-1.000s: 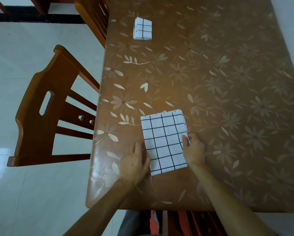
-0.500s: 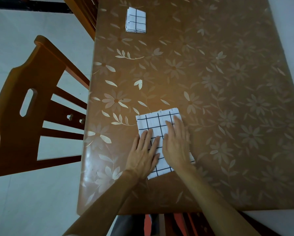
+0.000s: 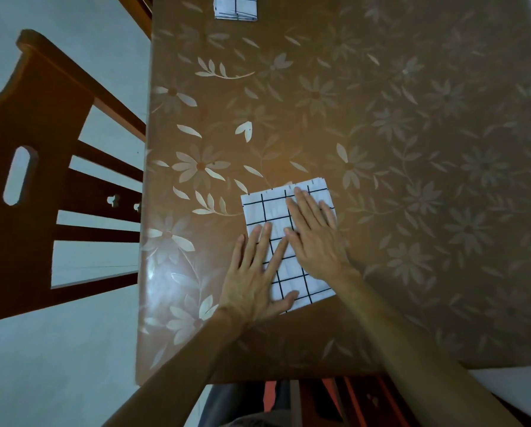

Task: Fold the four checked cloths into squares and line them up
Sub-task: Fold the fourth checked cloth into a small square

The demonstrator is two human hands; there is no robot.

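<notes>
Both flat: left hand [image 3: 252, 272] and right hand [image 3: 315, 232], fingers [image 3: 304, 204] straight, press the white black-gridded folded cloth [image 3: 267, 208] beneath them onto the brown floral counter [image 3: 412, 180], probably setting the crease; 1 finished checked square [image 3: 236, 9] lies far beyond.

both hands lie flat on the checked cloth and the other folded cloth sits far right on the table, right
No: the head view shows the folded cloth at the far left of the table, not right. The left hand and right hand do lie flat on the checked cloth.
</notes>
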